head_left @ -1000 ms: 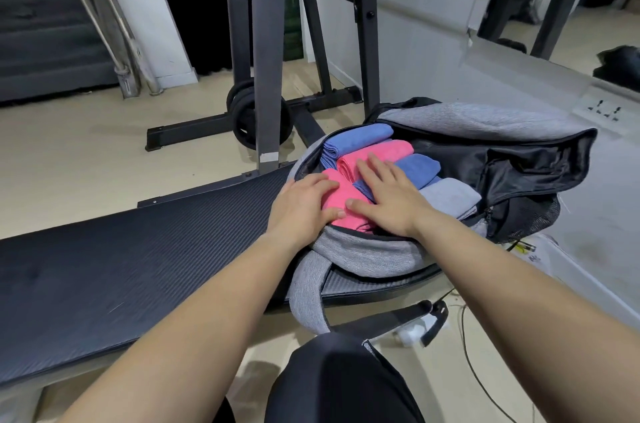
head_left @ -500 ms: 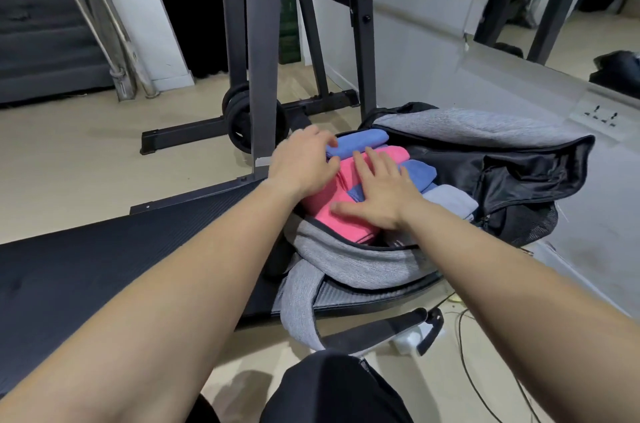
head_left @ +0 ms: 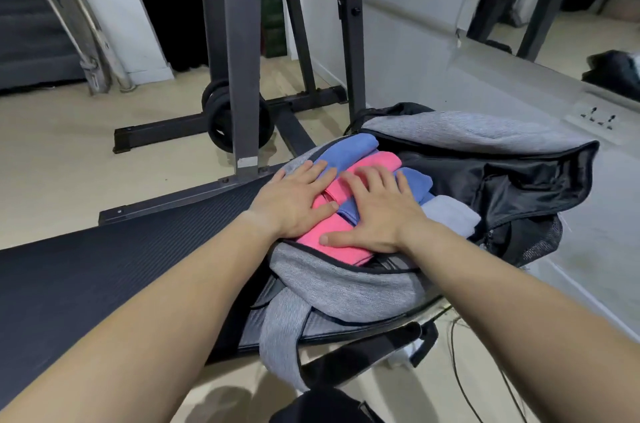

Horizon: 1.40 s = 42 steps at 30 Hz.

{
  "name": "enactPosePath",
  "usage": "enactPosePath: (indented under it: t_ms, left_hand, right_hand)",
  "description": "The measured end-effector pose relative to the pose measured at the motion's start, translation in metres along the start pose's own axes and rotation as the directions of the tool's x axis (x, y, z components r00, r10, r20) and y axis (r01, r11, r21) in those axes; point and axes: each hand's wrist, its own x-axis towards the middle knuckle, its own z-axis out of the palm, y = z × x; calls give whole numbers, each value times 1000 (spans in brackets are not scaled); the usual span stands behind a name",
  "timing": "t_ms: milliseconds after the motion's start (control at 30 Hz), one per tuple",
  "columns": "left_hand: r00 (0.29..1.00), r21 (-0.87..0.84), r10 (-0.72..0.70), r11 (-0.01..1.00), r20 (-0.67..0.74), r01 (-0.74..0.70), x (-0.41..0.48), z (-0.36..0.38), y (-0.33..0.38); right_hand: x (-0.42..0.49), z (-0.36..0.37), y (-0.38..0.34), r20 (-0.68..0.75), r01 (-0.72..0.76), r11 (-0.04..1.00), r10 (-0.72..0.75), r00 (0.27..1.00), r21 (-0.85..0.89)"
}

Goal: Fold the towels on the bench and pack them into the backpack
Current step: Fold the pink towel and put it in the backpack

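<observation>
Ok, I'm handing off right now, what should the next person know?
Left hand: open, flat on the towels, no grip.
Right hand: open, flat on the towels beside it, no grip.
Towels: folded, pink, blue and grey, side by side in the open backpack at the end of the bench.
Done: no towel shows on the bench pad.
Left: probably settle them down and close the backpack.

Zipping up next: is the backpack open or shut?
Open: the flap of the backpack lies back, folded towels show in its mouth, left hand and right hand pressing flat on them.
</observation>
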Motion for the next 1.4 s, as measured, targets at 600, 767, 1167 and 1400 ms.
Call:
enactPosePath:
  t_ms: [600, 767, 1167, 1400]
  left_hand:
    - [993, -40, -83, 995, 81, 87, -8, -13, 11]
    - [993, -184, -114, 977, -30, 106, -40, -36, 18]
    - [981, -70, -167, 985, -98, 161, -68, -55, 56]
    - [989, -149, -60, 988, -135, 39, -6, -90, 125]
  right_hand:
    - [-11, 11, -1, 125, -79, 996, 74, 989, 41]
    - [-16, -11, -14, 110, -147, 972, 129, 986, 185]
    - [-51, -30, -5, 26, -97, 995, 96, 995, 39]
    - [-98, -85, 105, -223, -299, 949, 314, 923, 100]
